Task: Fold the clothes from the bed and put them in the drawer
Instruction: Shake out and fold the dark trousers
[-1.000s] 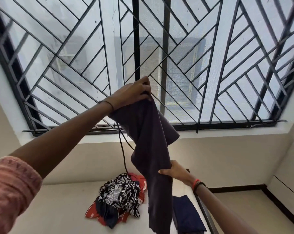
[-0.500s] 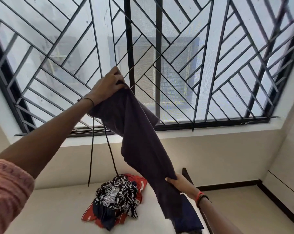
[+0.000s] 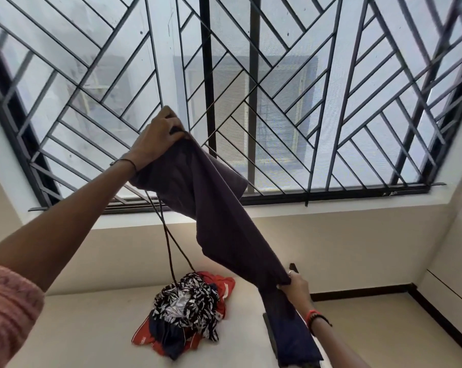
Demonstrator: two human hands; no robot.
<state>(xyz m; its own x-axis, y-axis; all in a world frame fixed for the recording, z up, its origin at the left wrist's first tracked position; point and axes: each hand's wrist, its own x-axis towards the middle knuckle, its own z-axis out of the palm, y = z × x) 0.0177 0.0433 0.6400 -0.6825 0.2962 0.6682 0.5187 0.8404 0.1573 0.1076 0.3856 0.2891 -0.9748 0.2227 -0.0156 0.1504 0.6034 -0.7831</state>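
I hold dark purple trousers point(image 3: 216, 216) stretched slantwise in the air in front of the window. My left hand point(image 3: 155, 140) grips the waist end high up, and two dark drawstrings point(image 3: 169, 245) hang down from it. My right hand point(image 3: 295, 286) pinches the leg low at the right. On the pale bed point(image 3: 92, 328) below lies a heap of clothes point(image 3: 187, 312): a black-and-white patterned piece on top of red and navy ones. A navy garment point(image 3: 293, 341) lies at the bed's right edge, under my right hand.
A large window with a black diagonal grille point(image 3: 277, 102) fills the wall ahead. A dark skirting board point(image 3: 362, 290) runs along the floor at the right. A white cabinet front point(image 3: 453, 293) stands at the far right.
My left hand has shifted left with the waist end. My right hand has slid down and right along the leg, pulling the trousers out into a slant. The drawstrings now hang free.
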